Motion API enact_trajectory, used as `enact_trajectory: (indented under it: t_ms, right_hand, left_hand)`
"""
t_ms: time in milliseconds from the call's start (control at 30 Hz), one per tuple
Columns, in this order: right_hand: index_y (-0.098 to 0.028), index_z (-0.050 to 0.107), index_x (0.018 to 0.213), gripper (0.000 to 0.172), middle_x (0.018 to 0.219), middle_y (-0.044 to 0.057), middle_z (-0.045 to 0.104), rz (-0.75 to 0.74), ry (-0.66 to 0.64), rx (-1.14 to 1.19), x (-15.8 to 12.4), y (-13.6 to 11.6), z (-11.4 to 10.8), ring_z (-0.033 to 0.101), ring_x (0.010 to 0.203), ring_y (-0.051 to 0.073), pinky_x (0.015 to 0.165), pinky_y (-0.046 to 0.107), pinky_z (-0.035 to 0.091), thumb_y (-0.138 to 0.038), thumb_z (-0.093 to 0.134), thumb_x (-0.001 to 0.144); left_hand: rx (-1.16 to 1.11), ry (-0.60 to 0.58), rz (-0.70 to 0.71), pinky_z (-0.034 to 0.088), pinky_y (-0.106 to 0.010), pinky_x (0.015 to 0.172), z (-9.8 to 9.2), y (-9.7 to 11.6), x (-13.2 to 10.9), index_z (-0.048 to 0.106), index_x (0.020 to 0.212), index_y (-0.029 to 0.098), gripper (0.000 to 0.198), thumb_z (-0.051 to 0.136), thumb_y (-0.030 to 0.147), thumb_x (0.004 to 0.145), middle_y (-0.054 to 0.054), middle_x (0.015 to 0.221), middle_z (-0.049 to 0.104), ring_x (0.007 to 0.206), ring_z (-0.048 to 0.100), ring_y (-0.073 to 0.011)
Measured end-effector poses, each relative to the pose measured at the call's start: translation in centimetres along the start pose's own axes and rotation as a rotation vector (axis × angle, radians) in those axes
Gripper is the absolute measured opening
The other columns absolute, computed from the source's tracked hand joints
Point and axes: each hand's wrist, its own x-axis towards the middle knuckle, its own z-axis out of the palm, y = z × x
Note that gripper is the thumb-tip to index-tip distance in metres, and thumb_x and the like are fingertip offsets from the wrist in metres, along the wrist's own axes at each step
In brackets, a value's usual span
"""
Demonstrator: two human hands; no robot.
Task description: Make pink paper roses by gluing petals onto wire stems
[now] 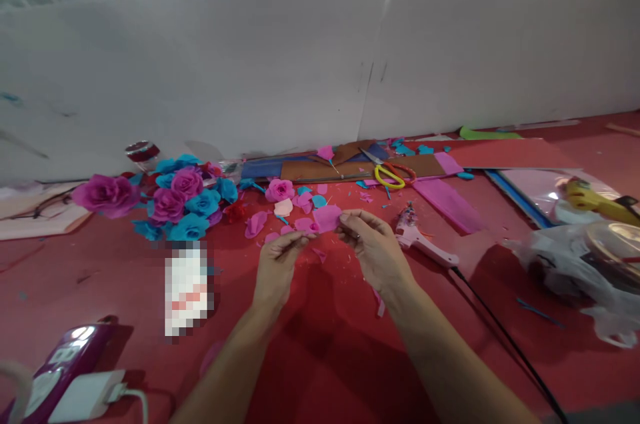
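A pink crepe-paper petal (327, 218) is stretched between my two hands above the red table. My right hand (369, 243) pinches its right edge. At its lower left corner, the closed fingertips of my left hand (283, 261) grip it. Loose pink petals (257, 225) and a pale pink one (283, 208) lie just beyond my left hand. Near them is a pink paper flower (279, 191). To the right of my right hand rests a pale pink glue gun (425, 245) with a black cord.
A bunch of purple and blue paper flowers (187, 201) stands at the left. Scissors (391, 174) lie on brown paper strips (310, 169) before the white partition (200, 77). A plastic bag (555, 264) is at the right, a purple power strip (75, 351) at front left.
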Motion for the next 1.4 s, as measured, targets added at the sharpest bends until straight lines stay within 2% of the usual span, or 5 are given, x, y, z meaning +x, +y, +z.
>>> enact_trajectory:
  t_ms: [300,633,967,1100,1400]
  right_hand:
    - [-0.019,0.069,0.065,0.012,0.066,-0.002,0.062,-0.017,0.006,-0.009,-0.1,-0.3,0.0,0.053,0.061,0.01,0.065,0.025,0.042,-0.028,0.076,0.061]
    - [-0.019,0.067,0.065,0.014,0.066,-0.002,0.062,-0.04,0.001,-0.074,-0.2,0.0,0.0,0.054,0.06,0.01,0.065,0.026,0.045,-0.029,0.075,0.059]
    - [-0.019,0.062,0.064,0.007,0.065,-0.003,0.06,-0.132,-0.014,-0.243,-0.2,0.2,-0.1,0.052,0.063,0.011,0.065,0.026,0.041,-0.025,0.066,0.066]
    - [-0.019,0.061,0.064,0.005,0.064,-0.003,0.057,-0.169,-0.051,-0.304,-0.4,0.2,0.0,0.048,0.063,0.011,0.063,0.025,0.038,-0.024,0.062,0.067]
    - [-0.02,0.06,0.061,0.006,0.061,-0.003,0.056,-0.136,-0.134,-0.299,-0.4,0.2,0.0,0.048,0.062,0.011,0.065,0.026,0.037,-0.022,0.06,0.067]
  left_hand:
    - [0.124,-0.045,0.03,0.048,-0.029,0.076,0.1,0.9,-0.4,0.073,0.075,0.02,0.015,0.068,0.034,0.072,-0.004,0.078,0.073,0.077,0.063,-0.0174]
    - [-0.106,-0.154,-0.092,0.04,-0.023,0.062,0.1,-0.3,0.3,0.066,0.067,0.017,0.018,0.063,0.031,0.078,0.0,0.063,0.061,0.062,0.05,-0.0104]
    - [0.036,-0.137,-0.014,0.045,-0.027,0.074,-0.1,-0.3,0.2,0.069,0.068,0.019,0.012,0.067,0.03,0.074,-0.001,0.068,0.066,0.07,0.059,-0.0143]
    - [0.111,-0.121,0.016,0.045,-0.027,0.071,-0.1,0.1,0.3,0.069,0.065,0.02,0.012,0.067,0.03,0.072,-0.001,0.066,0.066,0.068,0.059,-0.0149]
    - [0.221,-0.185,0.054,0.044,-0.028,0.072,-0.4,0.7,0.2,0.067,0.064,0.02,0.019,0.059,0.029,0.079,-0.002,0.065,0.065,0.068,0.057,-0.0161]
